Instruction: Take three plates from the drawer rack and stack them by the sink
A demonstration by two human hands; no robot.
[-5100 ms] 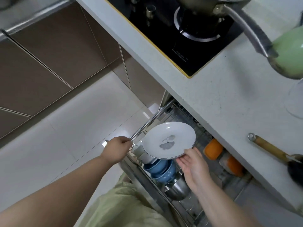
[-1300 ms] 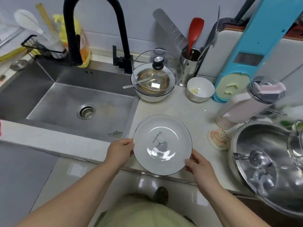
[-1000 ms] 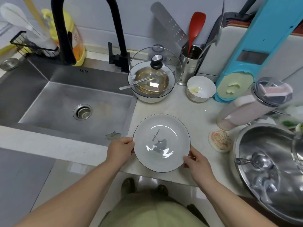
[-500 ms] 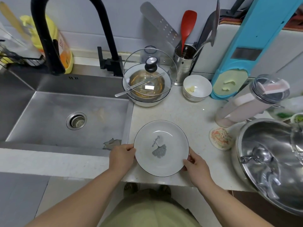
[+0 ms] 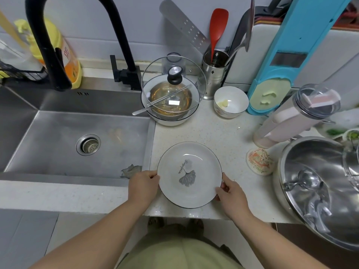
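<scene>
A white plate (image 5: 189,174) with a thin dark rim and a grey leaf print lies flat on the speckled counter (image 5: 223,136), just right of the steel sink (image 5: 77,144). My left hand (image 5: 143,184) grips its left edge and my right hand (image 5: 230,191) grips its lower right edge. Only this one plate is in view. The drawer rack is out of view.
Behind the plate stand a glass-lidded bowl (image 5: 171,100), a small white bowl (image 5: 231,101), a utensil holder (image 5: 213,72) and a blue dispenser (image 5: 281,65). A pink-capped bottle (image 5: 291,117), a coaster (image 5: 260,161) and a large steel pot (image 5: 320,189) sit to the right. A black faucet (image 5: 58,45) arches over the sink.
Five seconds ago my right hand lifted the plate from the drawer rack. Since then both hands brought it over the counter by the sink and lowered it until it lies flat.
</scene>
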